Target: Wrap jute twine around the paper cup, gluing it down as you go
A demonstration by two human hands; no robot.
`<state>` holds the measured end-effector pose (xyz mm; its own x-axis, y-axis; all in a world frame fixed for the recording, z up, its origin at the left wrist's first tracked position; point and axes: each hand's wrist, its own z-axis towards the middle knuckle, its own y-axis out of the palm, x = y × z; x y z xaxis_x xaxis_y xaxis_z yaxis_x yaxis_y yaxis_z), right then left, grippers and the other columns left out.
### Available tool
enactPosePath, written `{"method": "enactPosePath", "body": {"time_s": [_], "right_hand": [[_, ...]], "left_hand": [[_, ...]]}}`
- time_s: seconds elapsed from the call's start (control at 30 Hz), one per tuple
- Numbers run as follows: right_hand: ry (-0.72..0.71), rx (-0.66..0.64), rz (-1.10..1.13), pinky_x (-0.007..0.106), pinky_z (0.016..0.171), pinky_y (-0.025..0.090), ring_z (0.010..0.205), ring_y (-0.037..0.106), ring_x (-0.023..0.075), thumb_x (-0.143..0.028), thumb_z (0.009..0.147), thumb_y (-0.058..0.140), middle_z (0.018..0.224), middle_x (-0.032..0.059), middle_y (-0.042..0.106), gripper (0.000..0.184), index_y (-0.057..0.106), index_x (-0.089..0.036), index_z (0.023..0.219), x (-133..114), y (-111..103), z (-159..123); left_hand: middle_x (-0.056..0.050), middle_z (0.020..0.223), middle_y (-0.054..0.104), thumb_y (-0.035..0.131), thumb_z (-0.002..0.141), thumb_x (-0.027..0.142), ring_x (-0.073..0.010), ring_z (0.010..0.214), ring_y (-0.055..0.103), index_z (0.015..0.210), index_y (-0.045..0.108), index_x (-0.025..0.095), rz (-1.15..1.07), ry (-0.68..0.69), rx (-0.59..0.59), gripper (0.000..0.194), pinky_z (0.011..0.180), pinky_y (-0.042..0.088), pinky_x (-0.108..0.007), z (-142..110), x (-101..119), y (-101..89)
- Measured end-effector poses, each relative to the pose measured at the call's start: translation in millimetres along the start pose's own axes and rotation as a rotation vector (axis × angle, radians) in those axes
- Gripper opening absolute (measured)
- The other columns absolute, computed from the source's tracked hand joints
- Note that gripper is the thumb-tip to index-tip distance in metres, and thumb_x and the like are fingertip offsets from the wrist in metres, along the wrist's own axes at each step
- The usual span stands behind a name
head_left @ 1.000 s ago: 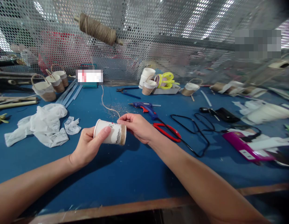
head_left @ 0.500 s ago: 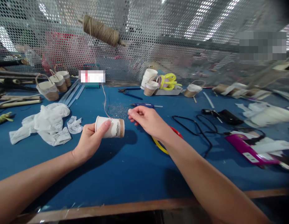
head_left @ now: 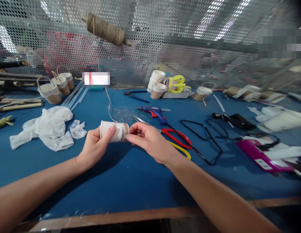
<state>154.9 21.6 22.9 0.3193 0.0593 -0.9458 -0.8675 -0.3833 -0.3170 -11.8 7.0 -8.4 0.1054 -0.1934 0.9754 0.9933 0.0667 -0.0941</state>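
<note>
A white paper cup [head_left: 110, 131] lies sideways in my left hand [head_left: 93, 147], whose thumb presses along its wall. Brown twine [head_left: 126, 131] is wound round the cup's right end. My right hand [head_left: 149, 140] has its thumb and bent fingers closed at that end, touching the twine band; some fingertips are hidden behind it. A loose strand of twine [head_left: 109, 104] runs from the cup up toward the back. Behind and under my right hand lie scissors with red and yellow handles [head_left: 177, 136].
A blue glue gun [head_left: 154, 112] with a black cord lies behind my right hand. White lace [head_left: 53, 126] is heaped at left. Small twine-wrapped baskets [head_left: 50, 94] stand at the back. A twine spool [head_left: 105, 29] hangs on the mesh. A purple power strip [head_left: 264, 157] is at right.
My right hand has moved left and slightly down, from apart from the cup to touching its twine-wrapped end. The scissors and glue gun show more. My left hand holds the cup much as before.
</note>
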Motion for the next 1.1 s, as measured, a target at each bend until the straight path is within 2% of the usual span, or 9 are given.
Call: {"method": "enactPosePath", "body": {"time_s": [0.27, 0.63, 0.73, 0.87, 0.97, 1.03, 1.1], "right_hand": [[-0.008, 0.008, -0.016, 0.025, 0.052, 0.035, 0.057, 0.045, 0.0102, -0.03, 0.072, 0.057, 0.062, -0.0035, 0.049, 0.015, 0.047, -0.019, 0.07, 2.2, 2.1, 0.4], [0.002, -0.003, 0.06, 0.027, 0.058, 0.037, 0.061, 0.048, 0.0108, -0.029, 0.071, 0.059, 0.065, -0.0023, 0.052, 0.015, 0.049, -0.018, 0.07, 3.0, 0.7, -0.1], [0.017, -0.008, 0.166, 0.027, 0.06, 0.038, 0.062, 0.048, 0.01, -0.029, 0.071, 0.059, 0.066, -0.0021, 0.052, 0.015, 0.05, -0.017, 0.071, 0.5, 0.2, 0.8], [0.123, -0.016, 0.378, 0.025, 0.058, 0.037, 0.058, 0.048, 0.0082, -0.03, 0.071, 0.056, 0.064, -0.002, 0.053, 0.014, 0.052, -0.016, 0.07, -0.5, -1.2, 3.0], [0.144, -0.021, 0.412, 0.025, 0.056, 0.036, 0.056, 0.048, 0.008, -0.028, 0.07, 0.056, 0.06, -0.0024, 0.052, 0.013, 0.051, -0.016, 0.069, 1.7, -2.3, 4.8], [0.129, -0.011, 0.412, 0.024, 0.056, 0.036, 0.055, 0.047, 0.0077, -0.028, 0.07, 0.056, 0.059, -0.003, 0.051, 0.013, 0.051, -0.016, 0.068, 3.1, -3.3, 5.5], [0.073, 0.025, 0.379, 0.024, 0.058, 0.036, 0.057, 0.046, 0.0075, -0.026, 0.07, 0.056, 0.06, -0.0034, 0.051, 0.012, 0.05, -0.016, 0.068, 3.3, -4.4, 5.0]], "left_hand": [[-0.004, 0.074, 0.067, 0.053, 0.079, 0.034, -0.0133, 0.064, 0.056, 0.082, 0.067, 0.011, 0.104, 0.084, -0.011, 0.028, 0.058, 0.044, -0.021, -1.3, -3.5, -0.4], [-0.005, 0.074, 0.066, 0.05, 0.081, 0.035, -0.0144, 0.065, 0.057, 0.082, 0.065, 0.01, 0.175, 0.15, -0.017, 0.029, 0.06, 0.046, -0.023, -2.1, -7.0, -2.3], [-0.006, 0.077, 0.066, 0.049, 0.082, 0.032, -0.0156, 0.069, 0.059, 0.082, 0.066, 0.012, 0.193, 0.235, -0.044, 0.026, 0.062, 0.047, -0.024, -1.9, -7.0, -3.4], [-0.008, 0.083, 0.067, 0.049, 0.083, 0.024, -0.0166, 0.076, 0.06, 0.08, 0.067, 0.014, 0.237, 0.414, -0.106, 0.021, 0.067, 0.047, -0.025, -1.8, -6.4, -5.4], [-0.008, 0.086, 0.068, 0.05, 0.082, 0.02, -0.0173, 0.079, 0.06, 0.079, 0.067, 0.015, 0.272, 0.514, -0.146, 0.018, 0.071, 0.047, -0.028, -1.6, -5.9, -7.1], [-0.007, 0.083, 0.068, 0.052, 0.08, 0.021, -0.0186, 0.081, 0.06, 0.077, 0.068, 0.016, 0.269, 0.494, -0.168, 0.017, 0.071, 0.047, -0.028, -0.9, -4.3, -7.8], [-0.005, 0.075, 0.068, 0.055, 0.078, 0.025, -0.0202, 0.082, 0.06, 0.073, 0.068, 0.016, 0.21, 0.357, -0.197, 0.017, 0.07, 0.047, -0.028, 1.1, -1.0, -7.9]]}}
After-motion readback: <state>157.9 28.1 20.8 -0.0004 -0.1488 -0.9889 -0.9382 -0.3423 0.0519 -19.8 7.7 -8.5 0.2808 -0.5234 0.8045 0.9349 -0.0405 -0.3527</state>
